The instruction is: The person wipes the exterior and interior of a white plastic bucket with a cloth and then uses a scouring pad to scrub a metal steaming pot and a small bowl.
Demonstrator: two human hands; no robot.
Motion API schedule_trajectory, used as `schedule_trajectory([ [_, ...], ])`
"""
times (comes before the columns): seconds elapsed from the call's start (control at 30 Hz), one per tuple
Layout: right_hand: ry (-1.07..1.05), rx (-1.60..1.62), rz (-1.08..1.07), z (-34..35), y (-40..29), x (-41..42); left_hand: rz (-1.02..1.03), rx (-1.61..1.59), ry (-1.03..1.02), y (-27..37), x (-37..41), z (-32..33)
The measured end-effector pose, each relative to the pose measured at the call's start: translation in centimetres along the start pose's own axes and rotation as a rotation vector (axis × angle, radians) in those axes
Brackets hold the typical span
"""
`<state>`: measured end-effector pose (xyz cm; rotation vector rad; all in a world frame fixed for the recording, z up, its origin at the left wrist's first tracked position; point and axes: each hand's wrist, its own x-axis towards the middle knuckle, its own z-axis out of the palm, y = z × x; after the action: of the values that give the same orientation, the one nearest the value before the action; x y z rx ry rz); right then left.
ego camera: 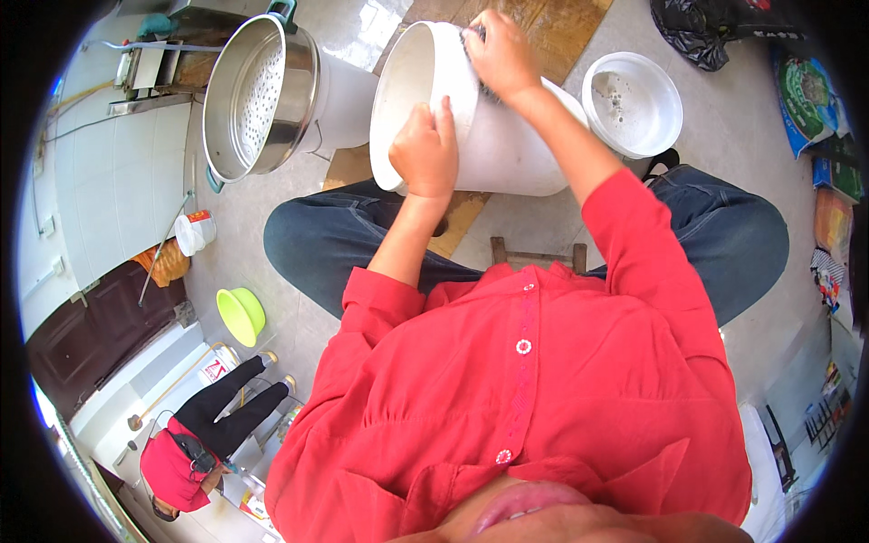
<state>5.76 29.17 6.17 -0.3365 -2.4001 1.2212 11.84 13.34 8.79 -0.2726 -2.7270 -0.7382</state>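
A large white plastic bucket [519, 153] lies tilted on its side between my knees, its mouth facing left. My left hand [426, 151] grips the bucket's rim with the thumb outside. My right hand [501, 58] is closed around a dark, wiry scrubber, mostly hidden by the fingers, and presses it against the bucket's outer wall near the rim. Right of the bucket stands a white plastic tub [635, 108] with a little cloudy water and dark bits in it. On the left, a metal steamer pot with a perforated base [261, 102] rests on another white bucket [347, 102].
A low wooden stool [540, 260] shows beneath me. A lime-green basin [241, 316] and a small white bucket [195, 232] stand at left. Another person [178, 468] is at lower left. A black plastic bag [692, 34] and colourful sacks [808, 98] lie at right.
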Motion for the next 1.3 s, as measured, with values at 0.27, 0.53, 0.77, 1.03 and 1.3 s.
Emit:
schedule_trajectory([
  [0.27, -0.004, 0.144, -0.054, -0.3, -4.4, -6.3, 0.046, -0.003, 0.053, -1.8, 0.7, 0.7],
  [0.53, -0.038, 0.063, -0.099, -0.7, -3.0, -2.9, 0.064, 0.056, 0.027, -0.8, 0.0, 0.3],
  [0.77, 0.015, 0.096, 0.114, -0.2, -1.0, -0.7, 0.043, 0.017, -0.010, -0.4, -0.8, -0.2],
  [1.03, -0.022, 0.200, -0.103, -0.5, -4.6, -7.3, 0.030, 0.004, 0.043, -1.5, 0.1, 0.1],
  [1.3, 0.005, 0.101, 0.055, 0.2, -0.2, -0.5, 0.083, 0.047, 0.015, -0.8, -0.9, -0.1],
])
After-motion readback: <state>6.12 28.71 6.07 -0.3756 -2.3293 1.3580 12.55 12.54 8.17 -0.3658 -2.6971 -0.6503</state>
